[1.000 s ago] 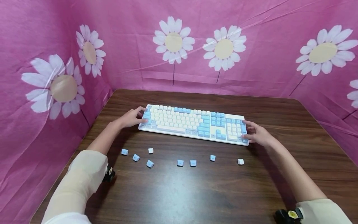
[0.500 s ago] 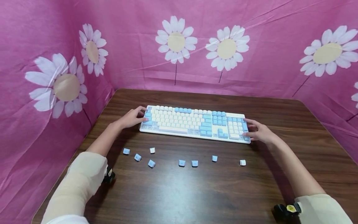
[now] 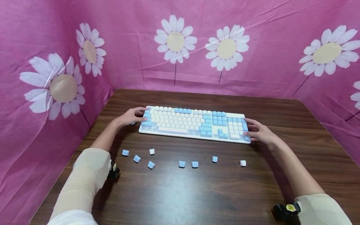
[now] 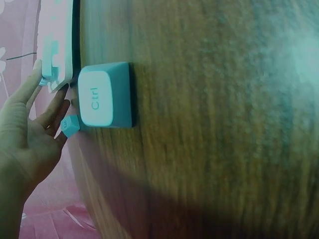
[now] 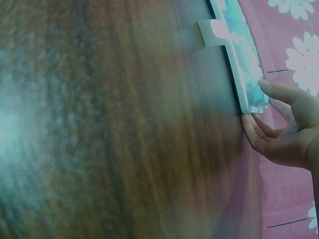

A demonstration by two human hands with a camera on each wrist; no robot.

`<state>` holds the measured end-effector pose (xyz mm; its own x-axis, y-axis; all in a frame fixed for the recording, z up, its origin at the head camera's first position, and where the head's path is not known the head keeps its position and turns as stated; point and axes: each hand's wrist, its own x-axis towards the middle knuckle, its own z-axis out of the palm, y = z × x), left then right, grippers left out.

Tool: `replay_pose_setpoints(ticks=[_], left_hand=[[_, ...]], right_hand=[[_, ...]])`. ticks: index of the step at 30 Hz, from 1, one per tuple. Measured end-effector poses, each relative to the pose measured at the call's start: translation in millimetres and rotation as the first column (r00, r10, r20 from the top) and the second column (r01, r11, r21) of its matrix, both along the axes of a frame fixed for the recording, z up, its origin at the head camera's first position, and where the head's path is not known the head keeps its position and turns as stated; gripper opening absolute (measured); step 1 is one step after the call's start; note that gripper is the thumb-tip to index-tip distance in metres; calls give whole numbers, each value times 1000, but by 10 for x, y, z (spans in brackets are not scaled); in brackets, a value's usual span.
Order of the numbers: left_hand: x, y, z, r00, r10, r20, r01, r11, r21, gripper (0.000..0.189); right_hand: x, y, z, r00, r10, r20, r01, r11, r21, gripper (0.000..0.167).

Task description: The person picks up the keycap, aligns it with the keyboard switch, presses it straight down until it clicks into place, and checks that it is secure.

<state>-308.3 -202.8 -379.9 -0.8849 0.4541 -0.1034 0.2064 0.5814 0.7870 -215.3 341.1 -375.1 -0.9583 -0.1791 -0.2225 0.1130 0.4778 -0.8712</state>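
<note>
A white full-size keyboard with white and light blue keycaps lies across the table's middle. My left hand grips its left end, thumb over the keys and fingers at the edge. At the other end my right hand holds it, thumb on top and fingertips beneath the corner in the right wrist view. A small blue keycap is by the left hand's lower fingers; whether they touch it I cannot tell. A loose blue Ctrl keycap looms large in the left wrist view. A white keycap appears before the keyboard.
Several loose keycaps lie in a scattered row nearer me, among them a blue one and a white one. The brown wooden table backs onto a pink cloth printed with daisies.
The keyboard has turned slightly: its left end came a little nearer and its right end went a little farther away. A blue keycap now shows beside my left hand.
</note>
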Motion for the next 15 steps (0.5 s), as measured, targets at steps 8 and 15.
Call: replay_pose_setpoints(ticks=[8,15], left_hand=[[42,-35,-3,999,19,37,-20,999,29,58],[93,-74,4,998,31,47,-32,999,10,57]], right_hand=[[-25,1,-22,1000,7,-6,-7,1000,-8,77],[-17,3,-12,1000,11,-14,-11,1000,-12,77]])
